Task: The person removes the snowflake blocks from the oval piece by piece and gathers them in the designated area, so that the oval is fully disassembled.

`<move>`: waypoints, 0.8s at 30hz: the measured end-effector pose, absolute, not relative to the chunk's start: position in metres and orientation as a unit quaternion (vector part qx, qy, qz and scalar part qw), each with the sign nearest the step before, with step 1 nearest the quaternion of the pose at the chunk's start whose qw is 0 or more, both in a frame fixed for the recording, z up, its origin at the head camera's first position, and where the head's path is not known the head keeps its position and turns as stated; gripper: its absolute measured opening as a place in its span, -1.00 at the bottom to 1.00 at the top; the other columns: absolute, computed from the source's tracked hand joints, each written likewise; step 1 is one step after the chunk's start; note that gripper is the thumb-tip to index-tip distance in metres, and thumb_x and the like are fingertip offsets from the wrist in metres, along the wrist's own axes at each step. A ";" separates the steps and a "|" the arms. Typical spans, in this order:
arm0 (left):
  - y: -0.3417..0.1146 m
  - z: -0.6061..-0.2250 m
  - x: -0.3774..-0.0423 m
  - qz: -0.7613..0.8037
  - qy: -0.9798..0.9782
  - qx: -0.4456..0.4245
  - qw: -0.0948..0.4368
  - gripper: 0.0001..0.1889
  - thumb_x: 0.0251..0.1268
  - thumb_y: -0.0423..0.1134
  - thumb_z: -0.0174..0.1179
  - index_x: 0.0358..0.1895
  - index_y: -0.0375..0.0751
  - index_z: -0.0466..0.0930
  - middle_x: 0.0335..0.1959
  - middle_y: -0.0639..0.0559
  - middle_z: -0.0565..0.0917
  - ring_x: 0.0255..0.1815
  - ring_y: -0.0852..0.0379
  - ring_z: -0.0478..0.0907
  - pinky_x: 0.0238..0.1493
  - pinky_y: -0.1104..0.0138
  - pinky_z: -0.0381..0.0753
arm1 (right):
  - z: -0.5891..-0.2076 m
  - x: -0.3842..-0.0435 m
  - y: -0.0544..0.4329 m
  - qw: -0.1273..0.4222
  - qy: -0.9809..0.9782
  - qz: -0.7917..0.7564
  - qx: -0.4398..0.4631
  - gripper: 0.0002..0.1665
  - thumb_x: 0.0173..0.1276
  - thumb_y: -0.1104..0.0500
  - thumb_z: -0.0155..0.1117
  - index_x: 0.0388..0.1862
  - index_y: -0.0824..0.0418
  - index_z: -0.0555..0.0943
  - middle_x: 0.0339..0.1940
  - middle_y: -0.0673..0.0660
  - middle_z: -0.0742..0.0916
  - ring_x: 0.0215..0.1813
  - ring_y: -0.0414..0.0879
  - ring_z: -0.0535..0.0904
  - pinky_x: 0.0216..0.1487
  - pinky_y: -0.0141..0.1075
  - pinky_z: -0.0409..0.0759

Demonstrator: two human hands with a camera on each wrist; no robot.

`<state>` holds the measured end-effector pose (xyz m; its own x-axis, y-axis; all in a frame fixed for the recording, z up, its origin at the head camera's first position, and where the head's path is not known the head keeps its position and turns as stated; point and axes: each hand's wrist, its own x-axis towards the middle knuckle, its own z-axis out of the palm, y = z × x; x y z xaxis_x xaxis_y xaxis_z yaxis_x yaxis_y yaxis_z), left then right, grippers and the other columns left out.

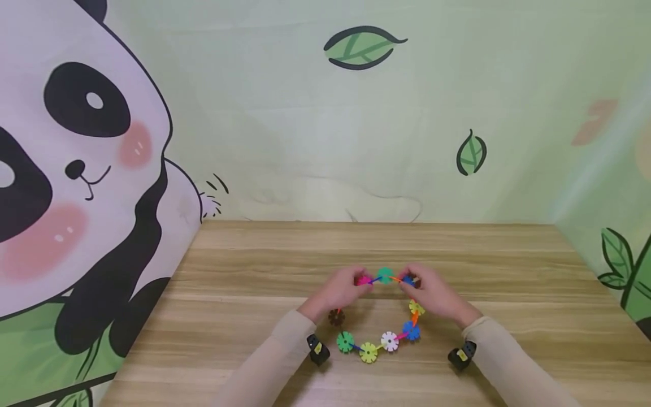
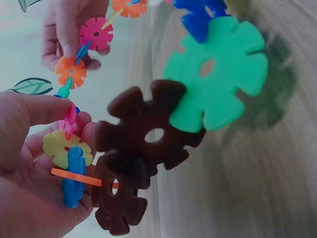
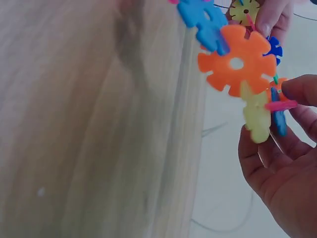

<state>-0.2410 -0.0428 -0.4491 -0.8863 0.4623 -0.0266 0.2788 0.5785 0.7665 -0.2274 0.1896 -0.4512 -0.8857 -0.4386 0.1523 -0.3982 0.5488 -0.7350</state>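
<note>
A loop of slotted, flower-shaped plastic discs, linked edge to edge in many colours, is held up over the table. At its far left, my left hand (image 1: 346,289) pinches a pink disc (image 2: 69,120); yellow and blue discs lie along its fingers. Across from it, my right hand (image 1: 431,291) holds the loop's far right between thumb and fingers, around a blue disc (image 3: 279,113). A teal disc (image 1: 385,275) spans the gap between both hands. Toward me hang a green disc (image 1: 345,341), a yellow one (image 1: 368,353) and a white one (image 1: 389,341). Brown discs (image 2: 141,134) follow below the left hand.
The wood-grain table (image 1: 244,260) extends under both arms. Behind it rises a pale green backdrop (image 1: 285,113) with printed leaves, and a printed panda (image 1: 102,169) covers the left side. A small black device (image 1: 318,349) sits by the left sleeve, another (image 1: 461,356) by the right.
</note>
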 end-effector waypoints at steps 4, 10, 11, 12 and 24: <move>-0.040 -0.448 -0.241 0.397 0.885 0.218 0.108 -0.82 0.31 -0.26 0.17 -0.08 -0.21 0.59 -0.49 0.11 0.52 -0.55 0.22 0.38 -0.55 0.41 0.42 | -0.447 -0.228 0.184 0.032 0.883 -0.406 -0.232 -0.88 0.34 0.33 0.17 -0.16 0.29 0.54 -0.24 0.12 0.62 -0.29 -0.07 0.50 -0.30 -0.25 0.55; -0.032 -0.447 -0.240 0.383 0.890 0.233 0.087 -0.90 0.27 -0.29 0.21 -0.20 -0.19 0.57 -0.45 0.11 0.54 -0.49 0.22 0.43 -0.49 0.43 0.47 | -0.446 -0.234 0.181 0.035 0.886 -0.397 -0.236 -0.94 0.31 0.23 0.27 -0.24 0.14 0.59 -0.21 0.00 0.67 -0.10 -0.06 0.57 -0.13 -0.19 0.56; -0.030 -0.448 -0.240 0.384 0.890 0.232 0.084 -0.91 0.25 -0.29 0.22 -0.22 -0.18 0.57 -0.44 0.12 0.54 -0.47 0.23 0.44 -0.48 0.44 0.48 | -0.446 -0.235 0.181 0.036 0.886 -0.397 -0.235 -0.95 0.31 0.21 0.28 -0.26 0.13 0.60 -0.23 -0.01 0.68 -0.11 -0.06 0.58 -0.14 -0.19 0.57; -0.028 -0.448 -0.240 0.386 0.890 0.231 0.080 -0.93 0.24 -0.30 0.23 -0.25 -0.18 0.56 -0.43 0.12 0.55 -0.46 0.24 0.44 -0.46 0.44 0.48 | -0.445 -0.235 0.181 0.038 0.886 -0.399 -0.234 -0.94 0.30 0.20 0.29 -0.26 0.14 0.61 -0.24 -0.01 0.68 -0.12 -0.07 0.58 -0.14 -0.20 0.57; -0.013 -0.454 -0.241 0.339 0.913 0.225 0.013 -0.88 0.16 -0.25 0.31 -0.45 -0.10 0.56 -0.52 0.17 0.57 -0.60 0.32 0.41 -0.63 0.51 0.41 | -0.452 -0.241 0.178 0.032 0.887 -0.413 -0.202 -0.92 0.23 0.20 0.36 -0.37 0.19 0.64 -0.39 -0.02 0.69 -0.30 -0.15 0.58 -0.28 -0.31 0.57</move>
